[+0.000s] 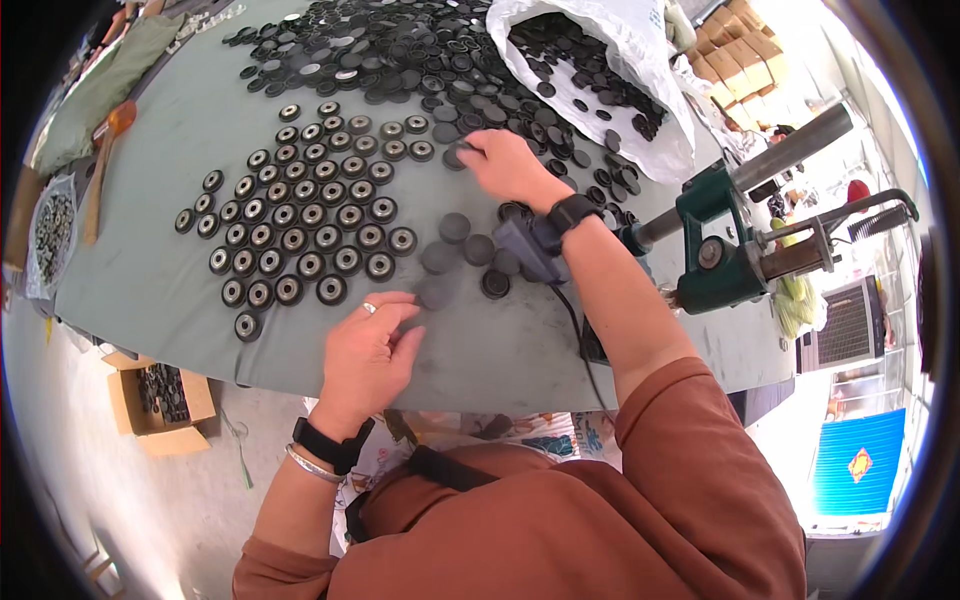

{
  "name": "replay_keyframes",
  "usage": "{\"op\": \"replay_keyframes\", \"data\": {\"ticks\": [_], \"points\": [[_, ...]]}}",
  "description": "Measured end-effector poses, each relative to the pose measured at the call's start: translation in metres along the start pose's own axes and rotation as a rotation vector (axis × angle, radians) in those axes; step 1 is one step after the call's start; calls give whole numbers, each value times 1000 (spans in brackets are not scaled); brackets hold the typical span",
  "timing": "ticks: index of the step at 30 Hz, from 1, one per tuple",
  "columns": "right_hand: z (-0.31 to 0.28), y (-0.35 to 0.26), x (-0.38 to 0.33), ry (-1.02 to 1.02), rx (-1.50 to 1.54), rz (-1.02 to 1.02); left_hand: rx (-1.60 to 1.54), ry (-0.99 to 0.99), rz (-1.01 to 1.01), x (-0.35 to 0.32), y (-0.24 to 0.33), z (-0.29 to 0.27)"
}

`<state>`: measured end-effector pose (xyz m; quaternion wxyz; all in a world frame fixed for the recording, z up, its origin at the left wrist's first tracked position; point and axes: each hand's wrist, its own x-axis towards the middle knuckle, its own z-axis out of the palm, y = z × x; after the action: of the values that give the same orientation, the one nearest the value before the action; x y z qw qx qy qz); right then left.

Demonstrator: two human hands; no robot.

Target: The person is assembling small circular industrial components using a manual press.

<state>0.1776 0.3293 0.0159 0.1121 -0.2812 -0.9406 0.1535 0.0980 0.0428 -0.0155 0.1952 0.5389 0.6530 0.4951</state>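
Note:
My right hand (pixel 508 168) reaches across the table to the edge of a heap of black round caps. Its thumb and fingers pinch one black round cap (pixel 456 155). Nearer to me, my left hand (pixel 368 352) hovers low over the tabletop, thumb apart from its bent fingers. Its fingertips are beside a slightly blurred black cap (pixel 433 292); whether they touch it I cannot tell. Several loose caps, among them one dark cap (pixel 479 249), lie between the hands. To the left stand rows of black rings with metal centres (pixel 313 215).
The big heap of black caps (pixel 390 50) covers the table's (pixel 150 270) far side. A white sack (pixel 680 120) spills more caps. At right stands a green metal press (pixel 715 250); a dark device with a cable (pixel 527 250) lies under my right forearm. An open carton (pixel 160 400) sits on the floor.

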Motion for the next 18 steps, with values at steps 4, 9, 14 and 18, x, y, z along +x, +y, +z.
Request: {"op": "replay_keyframes", "data": {"ticks": [4,9,14,18], "points": [[-1,-28,29,-126,627,367,2,2,12,0,-3,0],[8,-4,61,-259,381,154,3,-16,6,4,2,0],[1,-11,63,-270,384,273,-4,-11,-11,2,1,-1],[-5,5,59,-267,707,335,-19,-12,-7,1,4,2]]}}
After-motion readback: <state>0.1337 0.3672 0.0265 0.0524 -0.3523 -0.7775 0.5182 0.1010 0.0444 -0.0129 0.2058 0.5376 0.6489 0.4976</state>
